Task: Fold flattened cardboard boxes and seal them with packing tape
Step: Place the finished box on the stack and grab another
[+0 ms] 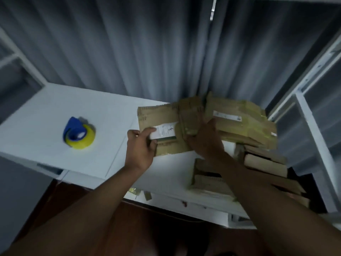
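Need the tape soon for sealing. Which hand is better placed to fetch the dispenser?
Left, probably. The tape dispenser lies on the white table, on the left hand's side with bare tabletop between. The right hand is farther off, gripping the flattened box by the cardboard stack.

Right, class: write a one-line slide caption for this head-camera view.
Both hands, left and right, grip a flattened box beside a cardboard pile; a tape dispenser waits on the white table.

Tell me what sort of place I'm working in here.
Probably a small home or back-room packing corner: a white table against grey curtains, white shelving alongside, a tape dispenser and flattened cardboard boxes.
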